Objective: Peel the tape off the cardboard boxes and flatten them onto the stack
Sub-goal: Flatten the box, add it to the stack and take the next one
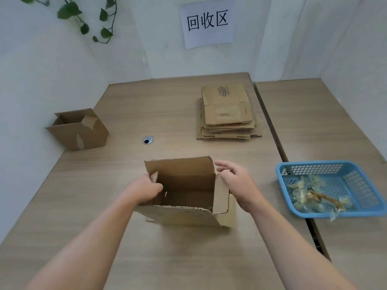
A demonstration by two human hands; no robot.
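My left hand (144,190) grips open box (186,197) left wall, fingertips hidden inside; right hand (235,181) loosely open, empty, at 3 o'clock flap.

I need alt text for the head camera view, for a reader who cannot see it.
A left hand and right hand hold an open cardboard box on a wooden table. Behind are a flattened stack, another box, and a blue basket of tape scraps.

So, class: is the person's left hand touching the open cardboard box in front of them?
Touching. The head view shows the left hand gripping the left wall of the open box, fingers curled over its edge with no gap.
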